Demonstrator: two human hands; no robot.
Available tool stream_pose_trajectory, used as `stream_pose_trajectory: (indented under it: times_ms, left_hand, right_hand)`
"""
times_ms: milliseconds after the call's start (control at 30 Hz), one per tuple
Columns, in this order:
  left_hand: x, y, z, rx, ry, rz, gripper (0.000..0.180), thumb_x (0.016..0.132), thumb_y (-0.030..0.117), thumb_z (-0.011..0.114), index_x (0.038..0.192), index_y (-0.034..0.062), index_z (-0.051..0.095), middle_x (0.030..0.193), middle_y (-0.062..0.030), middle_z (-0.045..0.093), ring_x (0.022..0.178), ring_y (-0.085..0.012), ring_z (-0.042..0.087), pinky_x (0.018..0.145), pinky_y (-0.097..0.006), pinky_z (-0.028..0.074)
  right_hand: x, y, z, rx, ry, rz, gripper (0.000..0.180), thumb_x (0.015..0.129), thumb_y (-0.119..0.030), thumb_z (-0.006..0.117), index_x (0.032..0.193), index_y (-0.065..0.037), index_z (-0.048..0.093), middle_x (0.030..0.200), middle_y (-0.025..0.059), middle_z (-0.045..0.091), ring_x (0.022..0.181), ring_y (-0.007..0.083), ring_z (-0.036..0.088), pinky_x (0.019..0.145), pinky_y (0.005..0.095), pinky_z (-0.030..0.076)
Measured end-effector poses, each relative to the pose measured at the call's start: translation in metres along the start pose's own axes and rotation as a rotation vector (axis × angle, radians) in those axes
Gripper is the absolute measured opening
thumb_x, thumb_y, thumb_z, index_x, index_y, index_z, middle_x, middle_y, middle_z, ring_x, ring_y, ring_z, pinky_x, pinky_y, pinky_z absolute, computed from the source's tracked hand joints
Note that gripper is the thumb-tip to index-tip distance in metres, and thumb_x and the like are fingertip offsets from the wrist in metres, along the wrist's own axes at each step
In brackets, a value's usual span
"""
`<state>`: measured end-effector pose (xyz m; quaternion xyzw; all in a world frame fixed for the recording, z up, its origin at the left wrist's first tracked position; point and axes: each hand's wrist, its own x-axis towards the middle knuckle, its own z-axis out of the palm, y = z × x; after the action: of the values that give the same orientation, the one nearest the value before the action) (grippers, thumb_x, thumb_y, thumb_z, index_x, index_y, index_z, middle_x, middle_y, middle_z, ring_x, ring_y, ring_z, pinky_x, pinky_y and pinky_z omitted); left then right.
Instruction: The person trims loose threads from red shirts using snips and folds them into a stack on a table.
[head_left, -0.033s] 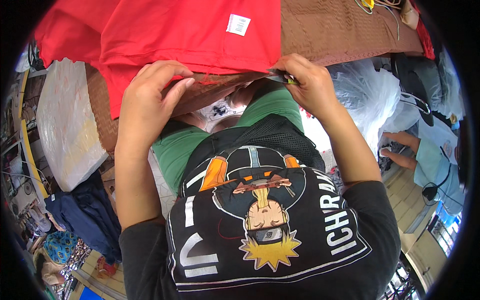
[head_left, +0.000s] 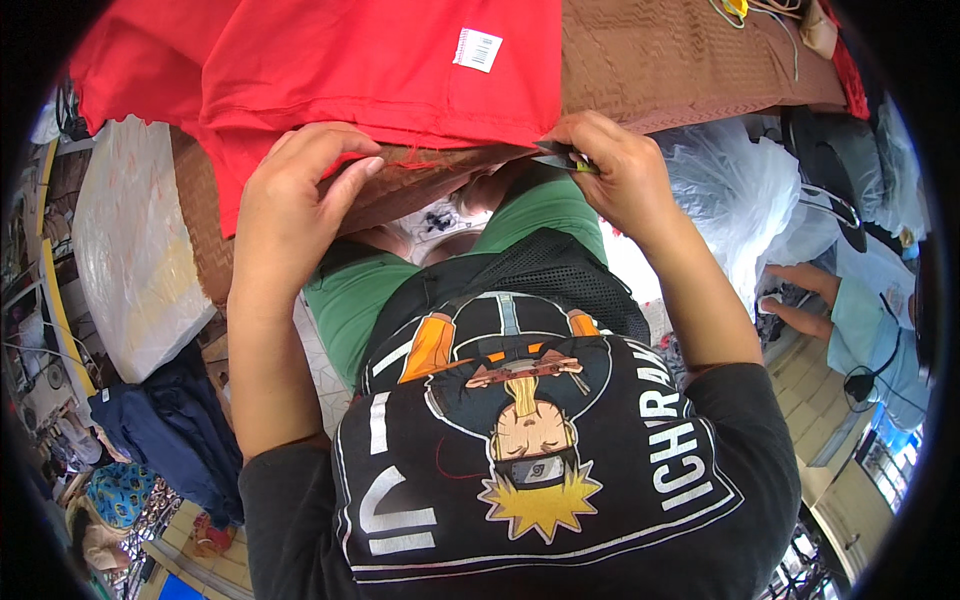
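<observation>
A red cloth garment (head_left: pixel 380 60) with a white tag (head_left: pixel 477 49) lies over a brown patterned cover, its near edge hanging toward my lap. Loose red threads (head_left: pixel 415 160) stick out along that edge. My left hand (head_left: pixel 300 180) rests at the edge, left of the threads, with thumb and forefinger apart and no cloth visibly pinched between them. Closed around small thread snips (head_left: pixel 562 158), my right hand (head_left: pixel 612 165) is at the garment's near right corner. The dark blades point left along the edge; most of the handle is hidden in my fingers, apart from a yellow-green bit.
The brown patterned cover (head_left: pixel 700 60) extends to the right, with cords and a yellow item (head_left: pixel 737 8) on it. Clear plastic bags (head_left: pixel 725 190) bulge at right. Plastic-wrapped material (head_left: pixel 135 240) and dark blue cloth (head_left: pixel 165 420) lie at left. Another person's legs (head_left: pixel 800 300) show at far right.
My left thumb and fingers have shifted slightly left, away from the threads. The snips in my right hand have turned a little, showing more blade. The garment looks almost unchanged.
</observation>
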<state>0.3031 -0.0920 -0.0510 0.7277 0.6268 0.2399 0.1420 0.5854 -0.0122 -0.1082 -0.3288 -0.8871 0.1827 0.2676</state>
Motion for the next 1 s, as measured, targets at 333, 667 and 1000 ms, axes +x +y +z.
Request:
stream_pose_trajectory:
  times_ms: [333,667,1000]
  left_hand:
    - [-0.005,-0.004,0.0,-0.049,0.05,0.009,0.014,0.079,0.01,0.07,0.09,0.0027,0.067,0.092,-0.0089,0.066,0.087,-0.0248,0.062,0.077,-0.033,0.048]
    - [0.013,-0.002,0.052,-0.113,0.168,0.041,0.027,0.079,0.011,0.072,0.104,0.0038,0.067,0.109,-0.0119,0.065,0.098,-0.0245,0.064,0.084,-0.032,0.049]
    - [0.018,-0.013,0.084,-0.22,0.248,-0.124,0.015,0.079,0.01,0.072,0.091,0.0024,0.071,0.101,-0.0083,0.067,0.09,-0.0229,0.064,0.079,-0.03,0.051]
  right_hand:
    - [-0.004,-0.051,-0.007,0.44,-0.315,-0.143,0.043,0.066,0.003,0.063,0.107,-0.01,0.065,0.1,0.0083,0.068,0.085,0.0277,0.066,0.072,0.0357,0.054]
    - [0.046,-0.013,-0.036,0.055,-0.31,-0.115,0.033,0.072,0.0,0.066,0.104,-0.005,0.064,0.093,0.0132,0.065,0.081,0.0293,0.064,0.07,0.0366,0.051]
    - [0.028,0.013,0.019,0.187,-0.111,0.178,0.025,0.074,-0.003,0.064,0.098,-0.005,0.062,0.089,0.0135,0.064,0.084,0.0339,0.062,0.071,0.0383,0.05]
